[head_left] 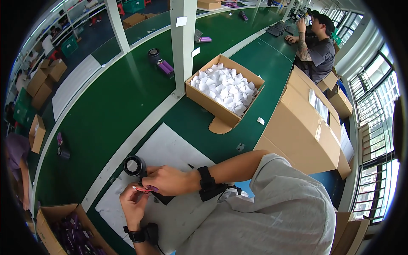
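While both hands work close together over the white sheet [168, 144], the action is all in the fingertips! The left hand [132, 202] comes up from six o'clock, thumb and fingers drawn in narrow, pinching a small red piece [143, 190]. In from three o'clock comes the right hand [170, 180], fingers curled tight, closing on that same piece from above.

And what a look at it: slim, glossy, orange-red, with a whitish tip toward nine o'clock and a purple patch toward three, right under the right fingers. Whether the purple belongs to it, I can't tell; the fingers cover too much.

Just off the hands at eleven o'clock sits a round fan head [134, 165], black-rimmed with a pale silver disc in the middle. Over at eight o'clock, a carton [44, 227] is heaped with purple units [74, 236]. Look to one o'clock: an open box [210, 102] brimming with white slips [225, 87]. Farther out at two, a co-worker [316, 55] sits along the green bench [250, 53].
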`<state>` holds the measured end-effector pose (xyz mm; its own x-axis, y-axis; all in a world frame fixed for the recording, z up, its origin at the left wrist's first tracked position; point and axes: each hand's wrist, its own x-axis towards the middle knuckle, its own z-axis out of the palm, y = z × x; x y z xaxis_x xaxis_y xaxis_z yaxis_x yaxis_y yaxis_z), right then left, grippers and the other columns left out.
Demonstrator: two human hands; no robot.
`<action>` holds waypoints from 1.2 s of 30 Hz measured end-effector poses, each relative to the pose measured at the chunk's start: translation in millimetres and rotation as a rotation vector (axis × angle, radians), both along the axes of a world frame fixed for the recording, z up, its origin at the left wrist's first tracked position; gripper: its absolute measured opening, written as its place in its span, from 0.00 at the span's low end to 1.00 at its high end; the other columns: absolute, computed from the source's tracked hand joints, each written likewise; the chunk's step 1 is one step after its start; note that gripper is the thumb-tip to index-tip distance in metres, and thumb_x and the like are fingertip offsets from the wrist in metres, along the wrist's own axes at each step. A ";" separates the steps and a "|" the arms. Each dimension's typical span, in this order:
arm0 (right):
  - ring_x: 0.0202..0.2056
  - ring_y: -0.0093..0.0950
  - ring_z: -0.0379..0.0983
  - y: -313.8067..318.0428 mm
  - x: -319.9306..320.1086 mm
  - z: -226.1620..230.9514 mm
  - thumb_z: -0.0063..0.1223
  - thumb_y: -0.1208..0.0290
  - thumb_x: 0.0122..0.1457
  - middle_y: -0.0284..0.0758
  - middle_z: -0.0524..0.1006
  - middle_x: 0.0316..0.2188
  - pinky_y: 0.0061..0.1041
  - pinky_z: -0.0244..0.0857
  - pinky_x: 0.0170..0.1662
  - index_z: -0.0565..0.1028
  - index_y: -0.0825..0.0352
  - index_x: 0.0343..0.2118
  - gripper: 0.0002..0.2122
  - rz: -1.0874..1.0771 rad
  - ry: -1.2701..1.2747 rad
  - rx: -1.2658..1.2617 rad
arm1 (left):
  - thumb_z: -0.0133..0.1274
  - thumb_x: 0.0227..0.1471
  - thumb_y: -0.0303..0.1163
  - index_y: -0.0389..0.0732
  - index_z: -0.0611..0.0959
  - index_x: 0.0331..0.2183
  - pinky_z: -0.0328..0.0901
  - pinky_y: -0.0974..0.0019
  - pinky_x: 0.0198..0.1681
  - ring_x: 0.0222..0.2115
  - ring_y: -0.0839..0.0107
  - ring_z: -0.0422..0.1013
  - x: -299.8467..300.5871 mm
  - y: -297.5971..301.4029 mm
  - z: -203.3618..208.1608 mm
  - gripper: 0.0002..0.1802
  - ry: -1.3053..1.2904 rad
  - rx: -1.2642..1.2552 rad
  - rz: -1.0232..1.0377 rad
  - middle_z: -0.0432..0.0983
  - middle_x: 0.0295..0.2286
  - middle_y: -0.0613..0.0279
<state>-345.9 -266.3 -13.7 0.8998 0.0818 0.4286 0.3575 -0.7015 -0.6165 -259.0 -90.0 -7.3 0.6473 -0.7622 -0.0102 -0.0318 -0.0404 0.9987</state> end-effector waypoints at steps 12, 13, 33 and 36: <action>0.33 0.35 0.71 -5.5 1.9 0.8 0.57 0.75 0.47 0.36 0.76 0.24 0.34 0.67 0.33 0.71 0.66 0.27 0.06 0.141 -0.023 0.110 | 0.53 0.40 0.09 0.34 0.76 0.27 0.64 0.74 0.33 0.29 0.76 0.68 -3.0 1.8 -2.2 0.11 -0.079 0.059 0.033 0.71 0.29 0.63; 0.32 0.34 0.71 -5.5 1.9 2.8 0.58 0.74 0.49 0.36 0.75 0.24 0.32 0.67 0.32 0.72 0.66 0.29 0.06 0.141 -0.023 0.206 | 0.53 0.40 0.10 0.34 0.76 0.27 0.63 0.74 0.33 0.29 0.76 0.68 -3.5 3.8 -4.4 0.10 -0.093 0.032 0.036 0.71 0.29 0.63; 0.20 0.29 0.69 -19.9 0.6 17.1 0.52 0.77 0.56 0.35 0.74 0.26 0.25 0.63 0.23 0.77 0.69 0.33 0.04 0.164 -0.040 0.116 | 0.56 0.52 0.24 0.34 0.78 0.31 0.60 0.75 0.29 0.28 0.81 0.65 1.3 0.8 0.5 0.04 0.065 -0.072 -0.011 0.71 0.28 0.67; 0.19 0.30 0.69 -19.0 0.9 20.3 0.53 0.76 0.55 0.35 0.74 0.26 0.26 0.62 0.22 0.77 0.68 0.32 0.04 0.192 -0.048 0.056 | 0.54 0.54 0.25 0.33 0.78 0.31 0.59 0.75 0.29 0.28 0.82 0.64 1.3 2.1 1.9 0.04 0.075 -0.100 -0.009 0.71 0.27 0.67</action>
<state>-345.0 -285.3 6.6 0.8482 0.2246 0.4796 0.5115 -0.5825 -0.6318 -257.7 -88.0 -5.3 0.6409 -0.7674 0.0176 0.0437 0.0594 0.9973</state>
